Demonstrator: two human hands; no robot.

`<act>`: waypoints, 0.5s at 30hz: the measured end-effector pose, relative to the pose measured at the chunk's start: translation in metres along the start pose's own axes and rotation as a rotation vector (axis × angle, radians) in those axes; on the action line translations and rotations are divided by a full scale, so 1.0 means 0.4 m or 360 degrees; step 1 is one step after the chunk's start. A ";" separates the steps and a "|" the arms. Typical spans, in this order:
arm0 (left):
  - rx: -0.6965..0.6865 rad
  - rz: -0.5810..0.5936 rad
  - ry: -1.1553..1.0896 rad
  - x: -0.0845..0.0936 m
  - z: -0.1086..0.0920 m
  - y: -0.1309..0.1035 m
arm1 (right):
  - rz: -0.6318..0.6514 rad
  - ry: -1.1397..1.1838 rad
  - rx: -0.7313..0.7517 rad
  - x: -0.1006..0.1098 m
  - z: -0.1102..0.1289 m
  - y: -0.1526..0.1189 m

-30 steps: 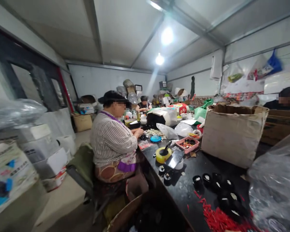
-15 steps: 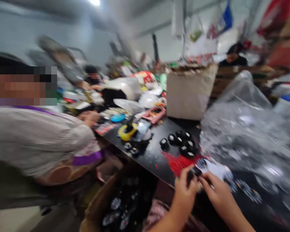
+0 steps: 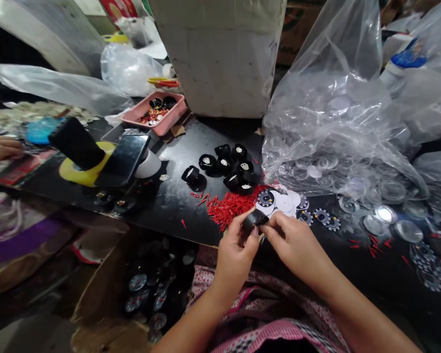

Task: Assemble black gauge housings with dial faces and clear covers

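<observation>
The left hand (image 3: 237, 252) gripped a black round case (image 3: 255, 220) between thumb and bent fingers, and the right hand (image 3: 297, 242) had its thumb and fingers closed on the case's right end. The case was tilted, just above the near edge of the dark table (image 3: 161, 211), its inside too hidden to read; whether the right fingertips also pinched some small piece could not be told. As a judgement, the left grip did best as the steady one, firm around the outer wall and clear of the opening, while the right fingertips worked with light, even pressure, since a hard squeeze could have slipped on the smooth curve. Keeping the case low over the tabletop would have made a slip harmless; the open carton (image 3: 106, 294) lay below, to the left. Elbows and wrists needed care too: red slivers (image 3: 231, 206) and white discs (image 3: 284, 202) lay just beyond the hands, easy to scatter. Similar black cases (image 3: 207, 162) sat farther off, slightly left, with printed dials (image 3: 321, 215) to the right and a clear plastic bag (image 3: 338, 122) on the far right.
</observation>
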State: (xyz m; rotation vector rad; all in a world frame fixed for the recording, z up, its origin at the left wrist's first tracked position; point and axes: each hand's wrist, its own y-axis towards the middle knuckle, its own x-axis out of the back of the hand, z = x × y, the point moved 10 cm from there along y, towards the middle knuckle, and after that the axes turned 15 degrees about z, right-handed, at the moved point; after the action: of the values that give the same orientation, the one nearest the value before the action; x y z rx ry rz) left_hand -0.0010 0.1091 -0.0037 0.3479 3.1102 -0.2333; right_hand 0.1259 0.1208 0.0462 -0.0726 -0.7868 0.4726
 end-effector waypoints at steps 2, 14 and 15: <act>0.0032 0.0090 -0.0158 -0.012 0.021 0.009 | -0.0002 0.0005 -0.0005 0.001 -0.003 0.004; 0.0208 0.0112 -0.0913 -0.056 0.076 0.021 | -0.0203 -0.0414 0.0248 0.015 0.045 -0.019; 0.0216 0.0106 -0.0924 -0.058 0.079 0.021 | -0.0205 -0.0474 0.0232 0.011 0.046 -0.015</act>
State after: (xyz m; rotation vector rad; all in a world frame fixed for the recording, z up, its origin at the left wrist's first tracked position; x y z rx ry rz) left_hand 0.0232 0.1075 -0.0359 0.3141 2.5145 -0.4532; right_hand 0.1182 0.1155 0.0636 0.1869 -1.0391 0.4220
